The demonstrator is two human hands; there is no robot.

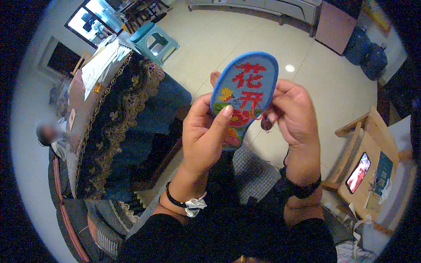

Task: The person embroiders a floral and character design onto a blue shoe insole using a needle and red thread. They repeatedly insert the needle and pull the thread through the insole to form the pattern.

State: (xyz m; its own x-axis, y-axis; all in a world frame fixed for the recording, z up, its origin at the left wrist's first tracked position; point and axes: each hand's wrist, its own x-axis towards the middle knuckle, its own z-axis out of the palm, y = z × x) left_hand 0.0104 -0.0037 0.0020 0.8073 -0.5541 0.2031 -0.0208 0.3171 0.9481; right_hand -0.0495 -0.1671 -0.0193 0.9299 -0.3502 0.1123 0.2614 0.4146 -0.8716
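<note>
My left hand (pixel 204 131) grips a cross-stitched insole (pixel 250 88) with its thumb across the face. The insole has a blue rim, red stitched characters, a yellow motif and red flowers. Its rounded end points away from me. At its right edge, my right hand (pixel 292 111) has its fingers bent together on a red thread (pixel 256 112), which loops over the stitching. A small dark item (pixel 266 123) shows by the right fingertips; its kind is unclear. Whether a needle is held cannot be seen.
A table with a dark lace-edged cloth (pixel 121 108) and papers (pixel 102 65) stands left; a person (pixel 49 134) sits beyond it. A teal plastic stool (pixel 154 41) stands past the table. To the right, a wooden stool (pixel 368 164) bears a lit phone (pixel 358 172).
</note>
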